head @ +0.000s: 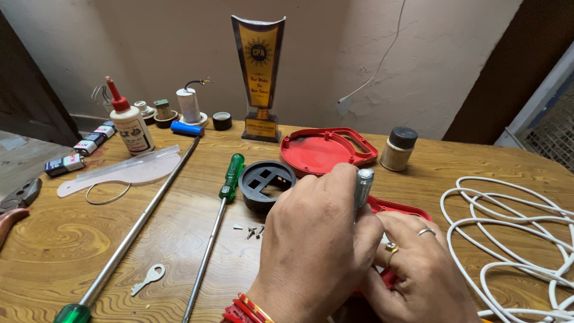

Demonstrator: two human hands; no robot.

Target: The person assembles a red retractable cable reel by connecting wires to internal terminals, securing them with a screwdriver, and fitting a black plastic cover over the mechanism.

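Observation:
My left hand (pixel 314 245), with red and gold bangles at the wrist, is closed around a screwdriver with a clear grey handle (pixel 362 185) that stands upright. My right hand (pixel 418 263), with two rings, rests on a red plastic casing (pixel 399 209) that is mostly hidden under both hands. Both hands touch each other over the casing. A second red casing half (pixel 326 149) lies open behind them. A black round plastic part (pixel 266 184) sits just left of my left hand. A few small screws (pixel 254 230) lie on the table beside it.
A green-handled screwdriver (pixel 224 203), a long metal rod (pixel 140 218), a small key (pixel 148 279), a glue bottle (pixel 130 122), batteries (pixel 78 152), pliers (pixel 18 197), a trophy (pixel 259 78), a small jar (pixel 399 148) and a coiled white cable (pixel 514 233) lie on the wooden table (pixel 66 239).

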